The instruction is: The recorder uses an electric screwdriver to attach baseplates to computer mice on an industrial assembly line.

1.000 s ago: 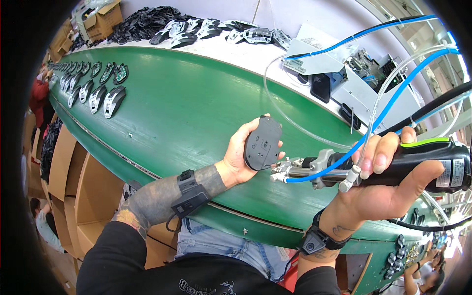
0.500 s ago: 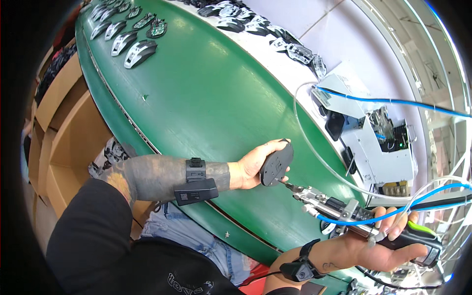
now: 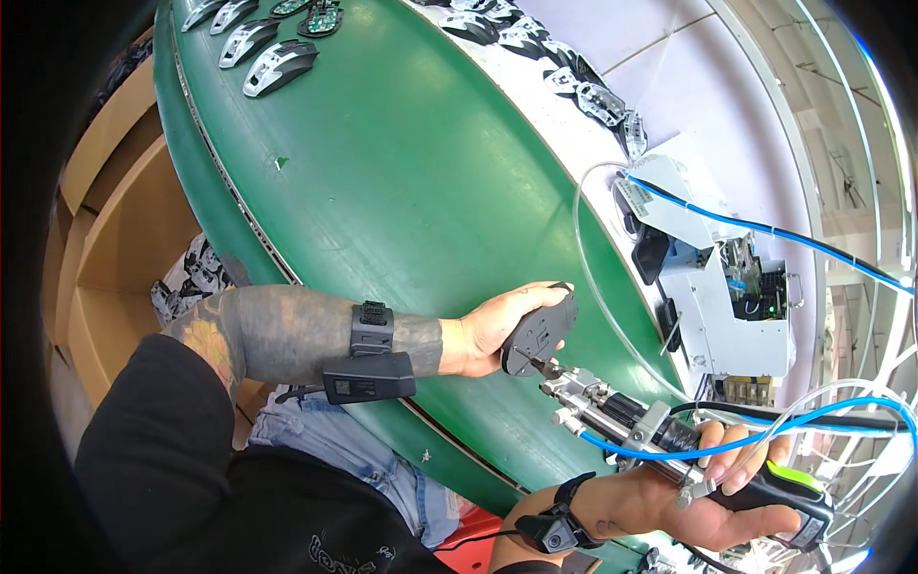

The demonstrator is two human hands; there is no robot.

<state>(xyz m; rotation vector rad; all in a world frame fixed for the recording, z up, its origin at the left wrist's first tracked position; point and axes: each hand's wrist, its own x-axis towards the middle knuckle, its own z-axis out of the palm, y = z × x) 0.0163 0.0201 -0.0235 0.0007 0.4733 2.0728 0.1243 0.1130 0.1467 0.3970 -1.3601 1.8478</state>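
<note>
My left hand (image 3: 484, 335) is closed around a black computer mouse (image 3: 541, 333), its flat underside turned up toward the screwdriver. In my right hand (image 3: 708, 507) is a powered screwdriver (image 3: 622, 411) with a metal front, a dark grip with a green patch, and hoses attached. Its bit meets the underside near the mouse's lower end; whether a screw sits there is too small to tell. Both the mouse and the tool are held above the green bench (image 3: 382, 210).
Mouse shells (image 3: 279, 67) and green circuit boards (image 3: 321, 19) lie at the far left. More mouse parts (image 3: 601, 103) line the white ledge. At right stands a white machine (image 3: 732, 320) with a blue hose (image 3: 765, 230). Cardboard boxes (image 3: 129, 230) are left of the bench.
The screwdriver has moved left and its bit now reaches farther onto the mouse's underside. The mouse has tilted slightly in my left hand. The whole view has shifted a little.
</note>
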